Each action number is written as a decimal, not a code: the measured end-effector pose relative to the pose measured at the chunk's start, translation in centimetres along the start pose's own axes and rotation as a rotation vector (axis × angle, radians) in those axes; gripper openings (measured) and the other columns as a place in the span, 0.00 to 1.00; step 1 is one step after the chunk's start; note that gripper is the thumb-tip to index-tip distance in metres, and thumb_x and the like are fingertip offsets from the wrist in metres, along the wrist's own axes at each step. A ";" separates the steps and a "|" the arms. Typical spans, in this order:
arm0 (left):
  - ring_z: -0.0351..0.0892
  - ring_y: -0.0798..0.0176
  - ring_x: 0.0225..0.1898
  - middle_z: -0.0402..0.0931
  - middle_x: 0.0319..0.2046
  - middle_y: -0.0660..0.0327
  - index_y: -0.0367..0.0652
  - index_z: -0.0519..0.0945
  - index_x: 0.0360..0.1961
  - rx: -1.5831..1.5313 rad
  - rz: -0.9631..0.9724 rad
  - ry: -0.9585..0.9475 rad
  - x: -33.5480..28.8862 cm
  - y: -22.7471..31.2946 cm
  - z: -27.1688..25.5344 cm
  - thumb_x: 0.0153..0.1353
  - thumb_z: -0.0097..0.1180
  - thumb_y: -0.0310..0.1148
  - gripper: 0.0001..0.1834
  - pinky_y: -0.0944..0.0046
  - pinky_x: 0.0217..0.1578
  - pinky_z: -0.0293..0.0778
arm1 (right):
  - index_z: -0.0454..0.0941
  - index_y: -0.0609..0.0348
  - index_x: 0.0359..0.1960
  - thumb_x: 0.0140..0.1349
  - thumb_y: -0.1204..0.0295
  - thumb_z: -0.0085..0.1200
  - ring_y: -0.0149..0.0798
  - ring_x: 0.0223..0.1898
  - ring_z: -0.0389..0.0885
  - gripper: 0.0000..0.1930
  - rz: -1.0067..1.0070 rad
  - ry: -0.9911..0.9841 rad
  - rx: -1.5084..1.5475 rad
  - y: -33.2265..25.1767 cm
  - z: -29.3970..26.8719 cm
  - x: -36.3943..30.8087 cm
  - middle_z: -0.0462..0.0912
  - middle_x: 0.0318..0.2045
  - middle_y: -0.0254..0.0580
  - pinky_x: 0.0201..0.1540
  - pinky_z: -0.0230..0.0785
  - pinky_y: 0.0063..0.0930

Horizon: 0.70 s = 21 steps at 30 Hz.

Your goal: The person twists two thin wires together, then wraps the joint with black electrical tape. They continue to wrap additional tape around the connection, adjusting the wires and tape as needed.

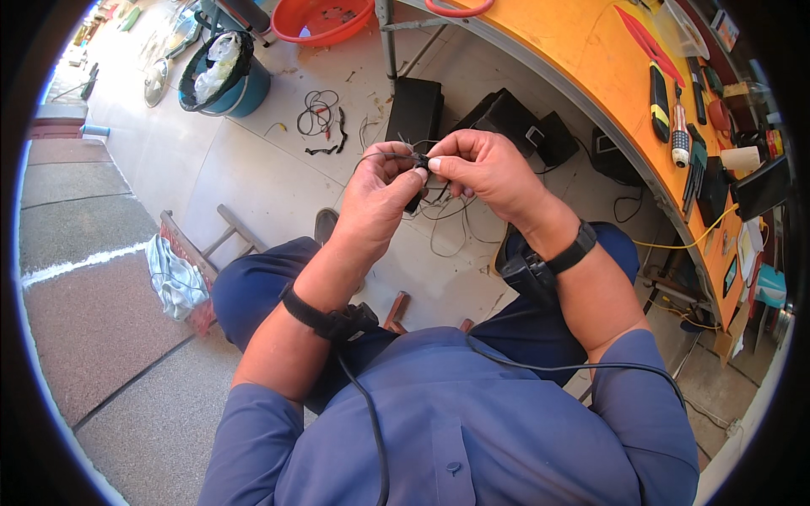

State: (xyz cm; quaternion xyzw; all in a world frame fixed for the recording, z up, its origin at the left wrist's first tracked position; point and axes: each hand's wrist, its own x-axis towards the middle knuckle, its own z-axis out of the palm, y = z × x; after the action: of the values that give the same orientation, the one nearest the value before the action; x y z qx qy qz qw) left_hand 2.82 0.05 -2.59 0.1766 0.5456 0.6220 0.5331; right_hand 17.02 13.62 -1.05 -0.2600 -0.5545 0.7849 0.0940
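Both hands met at about 12 o'clock from the person's chest, raised over the lap. The left hand [380, 190] was curled narrow, its thumb and forefinger pinching a small black part [421, 160] with thin wires [447, 221] trailing from it. The right hand [483, 167] closed on the same part from the 3 o'clock side, fingertips touching it, so the part sat right between the two sets of fingertips. The loose wires hung down toward 6 o'clock, below the hands. On the floor at 12 o'clock beyond the hands lay black boxes [415, 110]. The orange worktop [582, 67] curved away at 2 o'clock, carrying screwdrivers [660, 103]. A blue bin [240, 88] stood at 10 o'clock, well apart.
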 end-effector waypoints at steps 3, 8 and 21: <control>0.80 0.65 0.46 0.78 0.46 0.55 0.36 0.69 0.56 -0.020 -0.043 0.001 -0.1 0.3 0.2 0.67 0.61 0.30 0.21 0.64 0.44 0.80 | 0.84 0.64 0.38 0.65 0.74 0.62 0.21 0.27 0.78 0.05 -0.023 0.133 -0.128 0.4 0.5 0.1 0.86 0.31 0.35 0.30 0.72 0.22; 0.84 0.62 0.48 0.79 0.49 0.56 0.36 0.70 0.59 0.000 -0.142 0.018 -0.8 1.2 0.2 0.70 0.61 0.38 0.23 0.61 0.40 0.84 | 0.85 0.61 0.36 0.61 0.76 0.61 0.37 0.28 0.83 0.04 -0.334 0.240 -0.515 1.3 1.0 0.2 0.85 0.30 0.41 0.32 0.75 0.31; 0.83 0.67 0.44 0.81 0.44 0.59 0.35 0.75 0.54 -0.138 -0.224 0.024 -0.9 1.5 0.0 0.70 0.64 0.44 0.24 0.61 0.38 0.86 | 0.83 0.59 0.41 0.52 0.71 0.67 0.48 0.35 0.83 0.14 -0.576 0.038 -0.884 0.2 0.5 -0.7 0.81 0.35 0.42 0.38 0.77 0.38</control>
State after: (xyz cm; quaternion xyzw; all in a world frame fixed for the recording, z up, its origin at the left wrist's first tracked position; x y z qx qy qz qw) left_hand 2.43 -0.48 -0.98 0.0699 0.5240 0.5968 0.6036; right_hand 17.37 12.84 -0.93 -0.1261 -0.8799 0.4135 0.1972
